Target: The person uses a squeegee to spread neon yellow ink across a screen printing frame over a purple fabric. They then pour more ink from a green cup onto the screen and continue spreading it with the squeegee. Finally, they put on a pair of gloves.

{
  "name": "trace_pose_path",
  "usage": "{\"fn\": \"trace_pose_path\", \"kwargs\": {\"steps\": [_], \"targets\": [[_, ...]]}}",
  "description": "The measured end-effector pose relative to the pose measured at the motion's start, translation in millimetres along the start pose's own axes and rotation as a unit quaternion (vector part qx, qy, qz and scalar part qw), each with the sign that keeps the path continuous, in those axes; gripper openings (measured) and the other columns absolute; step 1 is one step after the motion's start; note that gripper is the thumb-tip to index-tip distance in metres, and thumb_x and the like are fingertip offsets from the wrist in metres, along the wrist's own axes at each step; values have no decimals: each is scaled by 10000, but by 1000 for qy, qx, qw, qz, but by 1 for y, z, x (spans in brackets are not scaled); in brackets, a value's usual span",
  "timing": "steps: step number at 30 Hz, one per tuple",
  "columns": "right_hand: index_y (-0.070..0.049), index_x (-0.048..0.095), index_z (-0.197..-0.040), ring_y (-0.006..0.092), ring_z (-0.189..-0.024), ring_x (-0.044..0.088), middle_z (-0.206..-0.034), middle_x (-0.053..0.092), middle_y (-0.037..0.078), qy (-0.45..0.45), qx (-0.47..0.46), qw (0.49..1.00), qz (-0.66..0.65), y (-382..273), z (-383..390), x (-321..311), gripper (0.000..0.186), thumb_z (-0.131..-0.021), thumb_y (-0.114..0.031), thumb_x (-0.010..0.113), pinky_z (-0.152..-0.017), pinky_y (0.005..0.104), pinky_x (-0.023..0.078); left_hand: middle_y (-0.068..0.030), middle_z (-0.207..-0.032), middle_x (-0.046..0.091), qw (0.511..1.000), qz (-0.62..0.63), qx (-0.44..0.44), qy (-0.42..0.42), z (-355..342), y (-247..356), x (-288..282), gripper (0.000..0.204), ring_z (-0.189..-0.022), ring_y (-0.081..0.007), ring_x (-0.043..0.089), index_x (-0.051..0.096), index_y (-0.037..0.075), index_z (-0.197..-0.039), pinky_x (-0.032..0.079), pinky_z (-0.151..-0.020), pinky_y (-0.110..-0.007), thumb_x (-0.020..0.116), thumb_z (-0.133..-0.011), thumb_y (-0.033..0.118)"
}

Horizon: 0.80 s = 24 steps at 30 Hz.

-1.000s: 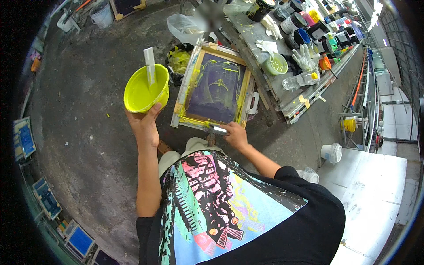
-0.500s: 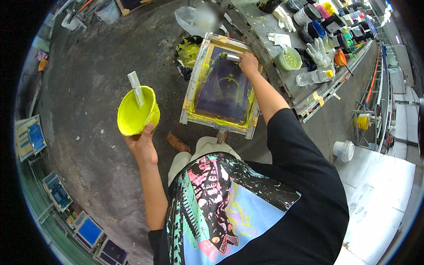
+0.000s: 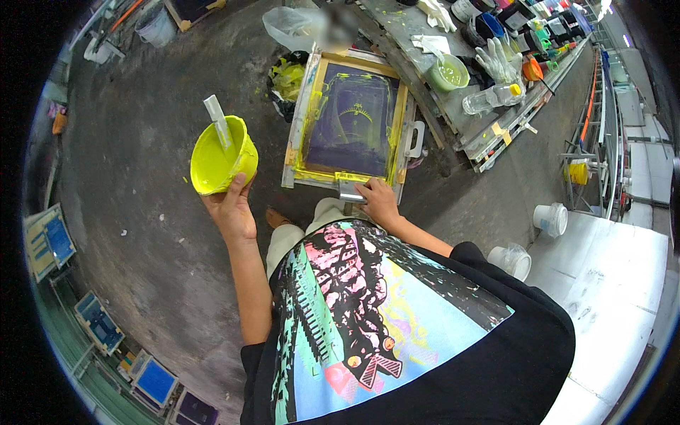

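In my left hand (image 3: 232,216) is a round tub (image 3: 249,164) of bright yellow ink, tilted so its inside shows. A flat whitish stick (image 3: 217,119) leans in the ink and sticks up past the rim. A wood-framed printing screen (image 3: 348,131) lies in front of me, its dark mesh bearing a faint arched design and yellow smears round the edges. My right hand (image 3: 380,203) grips a metal scraper (image 3: 352,192) at the near edge of that screen. Yellow ink coats the scraper's far edge.
To the right, a worktable (image 3: 460,126) carries a pale green bowl (image 3: 449,73), a clear bottle (image 3: 491,99), gloves (image 3: 499,64) and several ink jars. A black bag (image 3: 287,81) with yellow waste stands left of the screen. White buckets (image 3: 550,220) stand at right.
My right hand has drawn the scraper from the screen's far side to its near edge. The yellow smears at the far end look thinner. My left hand still holds the tub.
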State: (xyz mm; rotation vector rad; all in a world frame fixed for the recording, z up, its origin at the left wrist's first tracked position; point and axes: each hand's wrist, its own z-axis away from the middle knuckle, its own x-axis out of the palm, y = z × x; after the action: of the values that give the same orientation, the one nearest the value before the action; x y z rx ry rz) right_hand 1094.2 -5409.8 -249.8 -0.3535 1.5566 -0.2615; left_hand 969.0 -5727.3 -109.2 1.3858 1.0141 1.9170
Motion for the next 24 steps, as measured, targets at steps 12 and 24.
{"fn": "trace_pose_path", "kwargs": {"steps": [12,24], "targets": [[-223,736,-1066,236,-1044,621,-1022,670,1,-59,-315,945,56,10,-183,24,282,-824,-98,665,-915,410,443,-95,-1434,505,998,-35,-11,46,24,18,-20,741,-1335,-302,539,429,157,-1435,594,-1010,-497,768,-828,-100],[-264,760,-998,219,-1075,596,-978,670,-40,-144,-433,879,136,-5,-218,41,274,-815,-92,652,-988,453,395,-117,-1422,517,995,-6,48,88,50,17,-53,705,-1279,-314,591,434,122,-1449,622,-968,-486,729,-852,-110]]}}
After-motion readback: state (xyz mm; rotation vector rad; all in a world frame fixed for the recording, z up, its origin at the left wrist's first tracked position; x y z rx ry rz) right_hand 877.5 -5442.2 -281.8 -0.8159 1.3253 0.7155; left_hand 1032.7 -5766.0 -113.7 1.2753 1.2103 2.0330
